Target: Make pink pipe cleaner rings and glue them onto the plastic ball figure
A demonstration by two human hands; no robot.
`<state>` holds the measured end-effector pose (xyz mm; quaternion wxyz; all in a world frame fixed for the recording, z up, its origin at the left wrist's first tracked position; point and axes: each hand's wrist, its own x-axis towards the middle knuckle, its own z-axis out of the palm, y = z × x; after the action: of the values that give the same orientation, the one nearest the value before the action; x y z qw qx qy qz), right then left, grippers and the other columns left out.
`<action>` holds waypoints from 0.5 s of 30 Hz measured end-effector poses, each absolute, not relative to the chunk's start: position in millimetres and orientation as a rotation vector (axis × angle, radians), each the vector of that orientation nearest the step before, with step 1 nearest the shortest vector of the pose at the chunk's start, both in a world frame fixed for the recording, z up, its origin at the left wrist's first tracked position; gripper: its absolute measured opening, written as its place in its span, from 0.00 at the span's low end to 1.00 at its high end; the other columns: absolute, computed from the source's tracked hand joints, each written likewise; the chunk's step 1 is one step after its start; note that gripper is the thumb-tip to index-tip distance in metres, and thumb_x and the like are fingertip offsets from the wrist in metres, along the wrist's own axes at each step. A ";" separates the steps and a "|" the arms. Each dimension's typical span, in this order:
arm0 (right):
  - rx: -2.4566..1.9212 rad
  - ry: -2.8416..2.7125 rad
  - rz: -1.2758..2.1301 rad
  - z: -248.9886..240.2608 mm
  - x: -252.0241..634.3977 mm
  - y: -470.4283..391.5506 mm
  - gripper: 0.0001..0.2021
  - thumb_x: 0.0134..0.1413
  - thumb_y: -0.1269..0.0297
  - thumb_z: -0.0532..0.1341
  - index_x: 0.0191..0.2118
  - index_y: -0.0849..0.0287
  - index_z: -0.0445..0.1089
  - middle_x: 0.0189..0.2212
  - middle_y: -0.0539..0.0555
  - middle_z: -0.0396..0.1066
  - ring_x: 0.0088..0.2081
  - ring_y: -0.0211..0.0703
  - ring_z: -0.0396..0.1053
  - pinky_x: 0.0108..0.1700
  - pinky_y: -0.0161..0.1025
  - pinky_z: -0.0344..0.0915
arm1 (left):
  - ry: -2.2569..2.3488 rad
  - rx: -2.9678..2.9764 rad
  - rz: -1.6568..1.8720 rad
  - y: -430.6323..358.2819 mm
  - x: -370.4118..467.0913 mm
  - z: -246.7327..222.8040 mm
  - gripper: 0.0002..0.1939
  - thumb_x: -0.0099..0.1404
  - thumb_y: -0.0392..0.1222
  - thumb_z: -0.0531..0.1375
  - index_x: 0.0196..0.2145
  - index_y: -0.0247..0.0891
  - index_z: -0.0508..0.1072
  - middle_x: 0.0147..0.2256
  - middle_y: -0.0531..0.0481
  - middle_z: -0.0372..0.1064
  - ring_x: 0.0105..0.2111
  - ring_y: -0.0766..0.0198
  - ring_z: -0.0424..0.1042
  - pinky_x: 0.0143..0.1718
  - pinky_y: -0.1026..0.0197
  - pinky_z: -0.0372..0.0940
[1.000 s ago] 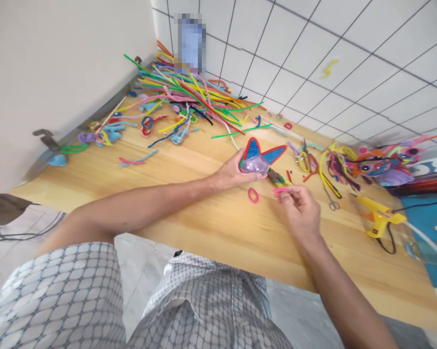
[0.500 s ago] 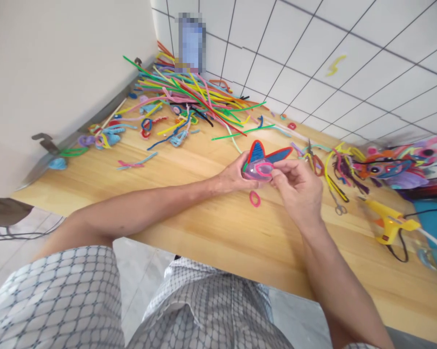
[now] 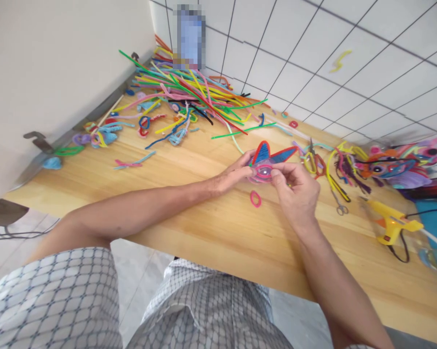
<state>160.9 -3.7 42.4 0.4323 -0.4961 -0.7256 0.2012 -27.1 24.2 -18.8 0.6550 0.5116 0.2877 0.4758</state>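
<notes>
A purple pipe-cleaner figure [image 3: 261, 177] with blue, orange-edged ears [image 3: 262, 153] is held in my left hand [image 3: 236, 175], whose fingers wrap its left side. My right hand [image 3: 297, 191] pinches the right side of a pink pipe-cleaner ring [image 3: 265, 166], which lies against the figure's front. My left thumb touches the ring's left edge. Below the figure, a second pink ring [image 3: 255, 198] lies on the wooden table [image 3: 218, 228]. What sits behind my fingers is hidden.
Many loose pipe cleaners [image 3: 192, 92] are heaped at the back left. To the right lie red-handled pliers [image 3: 318, 164], small scissors [image 3: 341, 208], a yellow glue gun [image 3: 391, 220] with its cord, and a colourful pipe-cleaner piece [image 3: 385, 167]. A tiled wall [image 3: 298, 43] stands behind.
The pink ring now sits more squarely over the figure's front. My left thumb has come up onto its edge, and the ears have shifted slightly right.
</notes>
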 end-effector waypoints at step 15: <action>-1.157 -1.844 0.294 33.0 166.4 -2.1 0.08 0.71 0.56 0.66 0.45 0.51 0.83 0.39 0.55 0.79 0.40 0.48 0.76 0.42 0.47 0.76 | 0.624 1.100 1.052 20.3 -28.1 -13.6 0.38 0.67 0.53 0.67 0.70 0.42 0.66 0.69 0.38 0.71 0.64 0.44 0.77 0.60 0.46 0.77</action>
<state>166.4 -2.1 33.0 0.4551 -0.4691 -0.7474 0.1192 -28.1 20.3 -13.6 0.6803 0.4899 0.2781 0.4688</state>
